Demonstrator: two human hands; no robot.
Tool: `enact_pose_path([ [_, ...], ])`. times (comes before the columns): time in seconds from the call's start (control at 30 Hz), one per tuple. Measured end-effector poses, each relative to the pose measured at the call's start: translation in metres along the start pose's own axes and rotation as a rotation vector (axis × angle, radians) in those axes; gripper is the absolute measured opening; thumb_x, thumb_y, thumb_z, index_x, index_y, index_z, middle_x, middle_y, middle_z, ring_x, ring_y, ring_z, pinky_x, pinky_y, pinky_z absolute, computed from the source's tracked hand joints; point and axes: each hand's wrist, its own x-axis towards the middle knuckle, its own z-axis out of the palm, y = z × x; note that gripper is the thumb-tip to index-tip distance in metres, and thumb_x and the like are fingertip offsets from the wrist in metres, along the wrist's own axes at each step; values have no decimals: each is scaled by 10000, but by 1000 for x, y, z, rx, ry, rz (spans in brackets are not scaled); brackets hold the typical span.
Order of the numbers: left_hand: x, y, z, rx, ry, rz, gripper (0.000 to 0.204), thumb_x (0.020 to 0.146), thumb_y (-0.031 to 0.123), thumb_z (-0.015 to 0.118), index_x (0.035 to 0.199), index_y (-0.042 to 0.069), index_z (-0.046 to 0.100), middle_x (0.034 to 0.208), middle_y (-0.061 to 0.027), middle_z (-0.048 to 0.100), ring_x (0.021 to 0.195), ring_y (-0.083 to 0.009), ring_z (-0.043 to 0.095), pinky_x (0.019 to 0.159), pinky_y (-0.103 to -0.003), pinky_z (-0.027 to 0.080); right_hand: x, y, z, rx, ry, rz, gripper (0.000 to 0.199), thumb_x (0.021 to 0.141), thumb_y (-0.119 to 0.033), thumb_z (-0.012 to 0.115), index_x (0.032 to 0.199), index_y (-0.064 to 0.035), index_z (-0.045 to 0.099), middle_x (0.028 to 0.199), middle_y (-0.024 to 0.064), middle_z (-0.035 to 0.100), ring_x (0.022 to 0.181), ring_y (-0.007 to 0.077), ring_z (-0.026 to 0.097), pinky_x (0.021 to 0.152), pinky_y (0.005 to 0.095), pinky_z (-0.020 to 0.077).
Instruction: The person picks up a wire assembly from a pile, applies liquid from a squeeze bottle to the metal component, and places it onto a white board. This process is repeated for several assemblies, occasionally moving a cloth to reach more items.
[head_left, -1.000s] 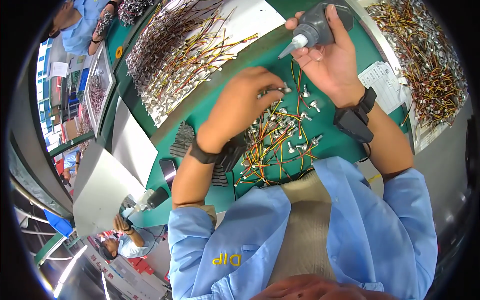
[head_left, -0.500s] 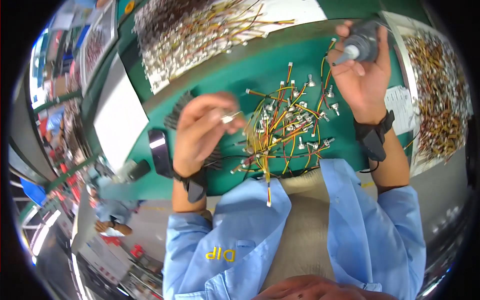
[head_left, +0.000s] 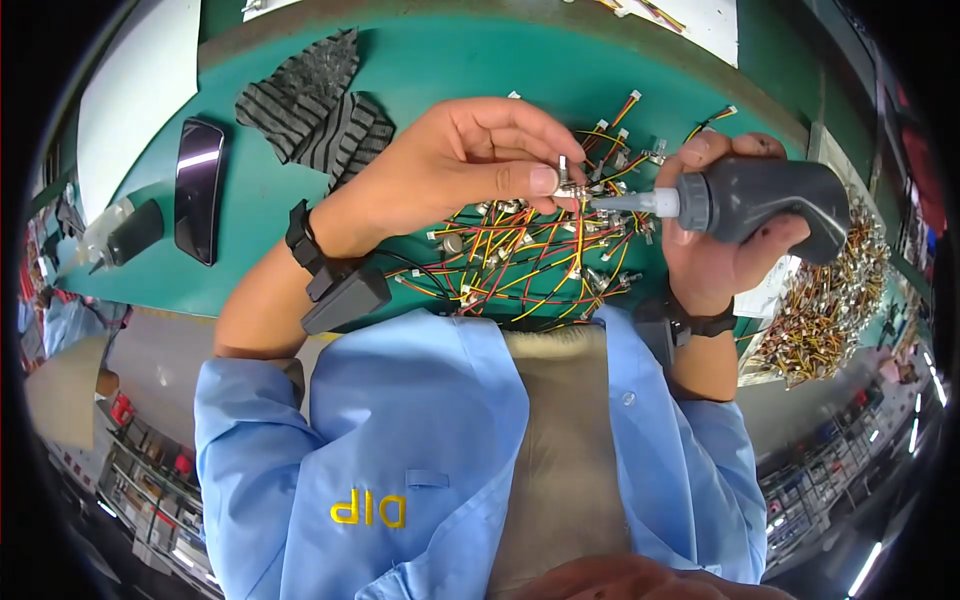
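Observation:
My left hand [head_left: 480, 165] pinches a small silver potentiometer [head_left: 566, 188] between thumb and fingers, its shaft pointing up; red, yellow and black wires hang below it. My right hand [head_left: 715, 235] is wrapped round a dark grey squeeze bottle [head_left: 785, 200], tilted sideways. The bottle's tapered nozzle points left, its tip at or very close to the potentiometer; whether they touch I cannot tell. Under and around both hands lies a loose pile of wired potentiometers [head_left: 520, 245] with white connectors, on the green table mat [head_left: 450, 60].
Left of my left arm lie a striped dark cloth [head_left: 310, 105], a black phone [head_left: 200, 190] and another dark bottle [head_left: 132, 235]. A white sheet [head_left: 140, 100] is at the far left. On the right, a tray holds a large heap of wired parts [head_left: 830, 310].
My head view has turned. Both hands have come together over the pile: the bottle, formerly held apart at upper right, now has its nozzle at the potentiometer in my left hand.

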Motion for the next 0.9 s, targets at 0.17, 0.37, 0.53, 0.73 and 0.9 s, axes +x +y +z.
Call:
enact_pose_path([
  [0.17,1,-2,0,14,-1,0,236,910,81,631,1126,0,585,1036,-107,647,859,-139,639,795,-275,530,-5,-3,-5,-207,76,18,714,791,-675,600,1180,-97,447,1042,160,591,840,207,542,730,313,467],
  [0.37,2,-1,0,27,-3,-13,231,907,78,634,1120,4,586,1036,-111,645,852,-138,640,799,-273,529,-8,-8,0,-269,105,90,706,758,-674,651,1153,-124,453,1022,102,589,961,215,555,827,333,469],
  [0.53,3,-1,0,16,-9,-14,230,907,77,634,1120,4,586,1037,-111,645,858,-139,641,798,-273,530,-9,-10,-2,-310,111,67,715,762,-683,638,1158,-121,441,1012,127,589,947,219,553,820,349,470],
  [0.73,2,-2,-2,-16,-15,-9,230,908,62,632,1126,-2,598,1043,-110,660,912,-160,659,817,-276,538,-9,-7,-1,-326,104,40,731,769,-691,621,1170,-111,429,1006,159,590,911,229,560,766,347,483],
  [0.9,3,-1,-1,-20,-18,-16,226,910,57,628,1127,-4,607,1047,-109,668,931,-161,665,829,-271,538,-5,-1,2,-240,103,-88,673,807,-600,643,1179,-73,450,1007,301,625,538,183,567,511,259,480],
])
